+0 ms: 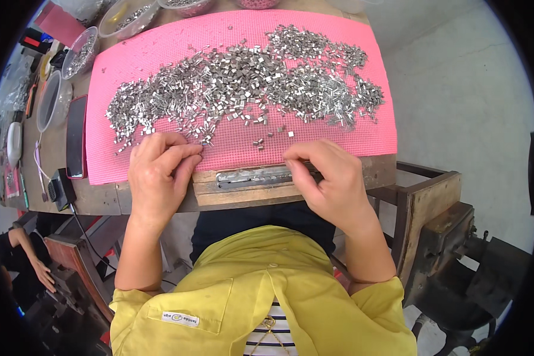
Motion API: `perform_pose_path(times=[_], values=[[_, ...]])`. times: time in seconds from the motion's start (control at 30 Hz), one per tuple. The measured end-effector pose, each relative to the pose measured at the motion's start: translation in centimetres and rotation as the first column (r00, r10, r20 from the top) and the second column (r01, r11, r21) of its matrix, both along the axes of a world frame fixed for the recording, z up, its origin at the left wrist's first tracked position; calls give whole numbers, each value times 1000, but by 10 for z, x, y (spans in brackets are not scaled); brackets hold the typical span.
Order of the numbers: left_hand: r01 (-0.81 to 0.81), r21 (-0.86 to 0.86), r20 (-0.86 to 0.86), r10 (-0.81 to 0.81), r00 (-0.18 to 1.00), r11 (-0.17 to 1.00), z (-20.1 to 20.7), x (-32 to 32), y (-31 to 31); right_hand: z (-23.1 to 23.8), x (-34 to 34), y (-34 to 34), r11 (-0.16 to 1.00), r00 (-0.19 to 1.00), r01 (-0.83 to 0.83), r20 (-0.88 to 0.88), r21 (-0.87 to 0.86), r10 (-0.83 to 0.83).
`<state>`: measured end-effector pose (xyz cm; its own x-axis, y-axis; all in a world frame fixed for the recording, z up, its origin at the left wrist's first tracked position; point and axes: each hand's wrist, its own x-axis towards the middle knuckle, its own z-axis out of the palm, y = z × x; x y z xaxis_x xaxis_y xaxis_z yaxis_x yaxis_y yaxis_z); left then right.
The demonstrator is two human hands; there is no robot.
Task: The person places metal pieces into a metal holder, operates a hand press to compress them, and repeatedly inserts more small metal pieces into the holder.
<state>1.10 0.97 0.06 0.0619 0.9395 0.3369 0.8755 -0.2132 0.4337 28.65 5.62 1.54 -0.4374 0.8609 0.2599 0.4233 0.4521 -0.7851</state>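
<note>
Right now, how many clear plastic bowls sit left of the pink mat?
3: one at the mat's top-left corner, one below it, one further down. More may be cropped at top.

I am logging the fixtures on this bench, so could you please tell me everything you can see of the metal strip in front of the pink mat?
The metal strip is a long, narrow grey bar, dull and scuffed, lying flat and crosswise in a wooden holder at the bench's near edge, just below the pink mat. Its left end shows; the right hand covers its right end, fingertips on it. The left hand rests beside it, apparently not touching.
</note>
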Motion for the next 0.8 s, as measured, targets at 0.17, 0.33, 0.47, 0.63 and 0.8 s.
perform_pose_path(times=[0.17,0.33,0.47,0.63,0.8], values=[[-21,15,-38,22,999,1000,8,1,1,-1,13,-8,986,993,-101,71,130,92],[14,-6,-113,-15,994,1000,9,0,3,-9,11,-8,987,994,-89,67,134,81],[13,-16,-73,-15,997,1000,8,5,2,-9,11,-7,983,992,-102,88,149,90],[67,9,102,-67,993,998,13,27,0,-8,11,-7,983,991,-115,84,143,104],[189,41,211,-194,958,981,11,53,3,-9,10,-6,977,990,-127,88,172,113]])
